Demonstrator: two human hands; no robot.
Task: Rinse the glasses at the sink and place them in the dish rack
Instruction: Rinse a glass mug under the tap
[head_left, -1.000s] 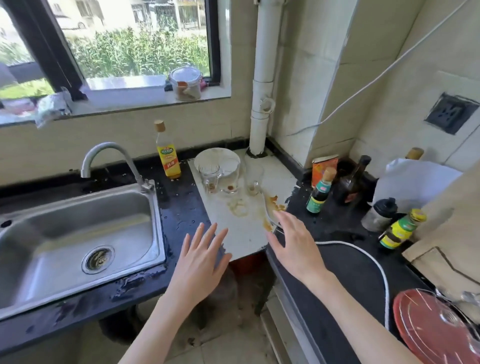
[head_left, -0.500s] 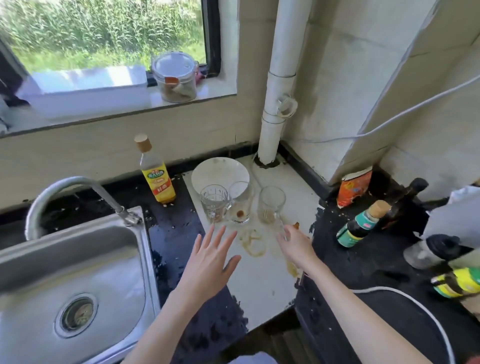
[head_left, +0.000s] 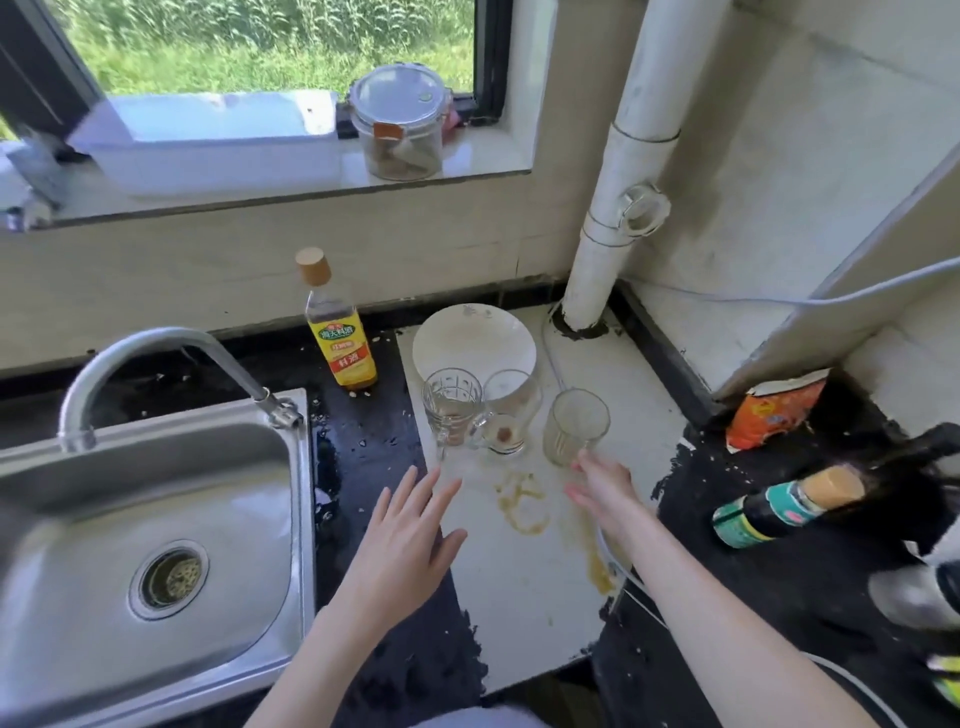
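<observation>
Where counter pale: brown stains, 3 glasses nr window.

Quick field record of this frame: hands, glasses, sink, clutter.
left hand: open, fingers spread, above the counter edge, short of the cut glass mug; holds nothing
right hand: open, fingertips at the base of the plain glass; no grip yet
glasses: three, upright in a row in front of the white plate; middle glass has brown residue
sink: no glasses inside, no water seen from the tap
clutter: yellow-label bottle, brown stains
dish rack: not in view
</observation>
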